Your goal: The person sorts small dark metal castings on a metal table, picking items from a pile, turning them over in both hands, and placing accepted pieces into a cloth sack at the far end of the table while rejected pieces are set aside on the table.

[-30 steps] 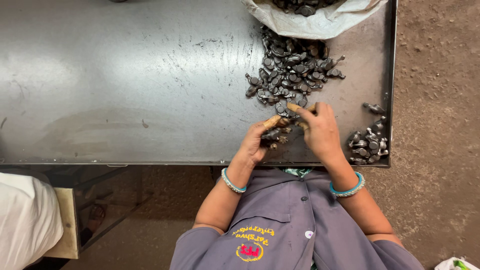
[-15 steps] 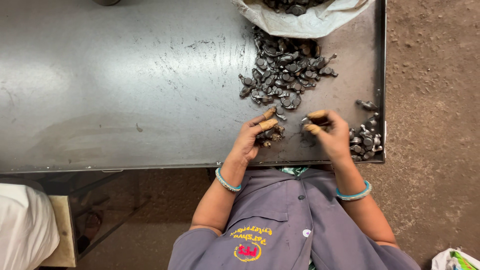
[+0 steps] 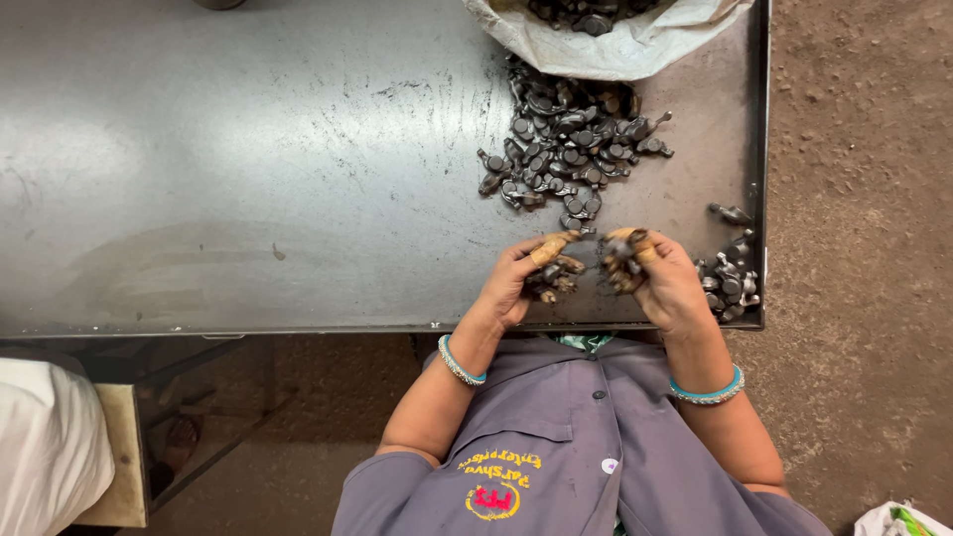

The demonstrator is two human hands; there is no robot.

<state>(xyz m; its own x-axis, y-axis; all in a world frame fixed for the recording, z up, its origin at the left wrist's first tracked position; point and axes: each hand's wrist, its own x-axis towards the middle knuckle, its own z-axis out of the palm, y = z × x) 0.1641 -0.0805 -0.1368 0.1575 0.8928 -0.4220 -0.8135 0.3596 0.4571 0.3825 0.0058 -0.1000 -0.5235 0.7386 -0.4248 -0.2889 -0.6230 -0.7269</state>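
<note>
My left hand (image 3: 521, 283) rests near the front edge of a grey steel table (image 3: 248, 169), its fingers curled around several small dark metal parts (image 3: 552, 282). Just to its right, my right hand (image 3: 660, 281) pinches one dark metal part (image 3: 623, 254) between thumb and fingers. Beyond both hands lies a spread pile of the same dark parts (image 3: 571, 149). A smaller heap of parts (image 3: 731, 278) sits right of my right hand, at the table's front right corner.
A white sack (image 3: 615, 45) holding more dark parts lies open at the table's far edge. The table has a raised rim (image 3: 762, 159) on the right. Brown dirt floor (image 3: 864, 199) lies beyond. A white bag (image 3: 45, 447) sits lower left.
Both hands have drawn back from the big pile toward the table's front edge and moved apart, each keeping hold of parts.
</note>
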